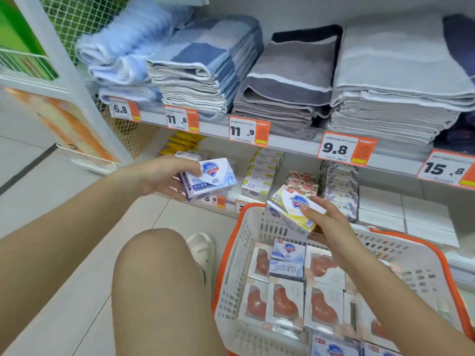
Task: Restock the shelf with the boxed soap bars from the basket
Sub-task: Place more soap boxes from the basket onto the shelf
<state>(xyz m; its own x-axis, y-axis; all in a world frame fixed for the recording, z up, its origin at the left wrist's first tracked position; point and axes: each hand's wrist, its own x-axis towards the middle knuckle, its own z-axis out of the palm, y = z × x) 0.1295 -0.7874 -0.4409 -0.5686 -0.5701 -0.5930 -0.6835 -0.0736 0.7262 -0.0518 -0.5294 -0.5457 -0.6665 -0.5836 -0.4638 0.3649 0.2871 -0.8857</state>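
Note:
My left hand [160, 176] grips a white-and-blue boxed soap bar [214, 177], holding it in front of the lower shelf [259, 194]. My right hand [323, 222] holds a yellow-and-white boxed soap bar [290, 204] above the far rim of the basket. The white basket with an orange rim [231, 255] sits on the floor at my right and holds several more soap boxes, some blue-white [288, 258], some with pink bars [285, 303]. On the lower shelf stand stacks of soap boxes: yellow-white [262, 173], floral [302, 179] and lavender [340, 181].
The upper shelf carries stacks of folded towels [288, 80] with orange price tags [249, 131] along its edge. White boxes [403, 214] fill the lower shelf at the right. My bent knee [159, 278] and a white slipper [203, 250] lie left of the basket.

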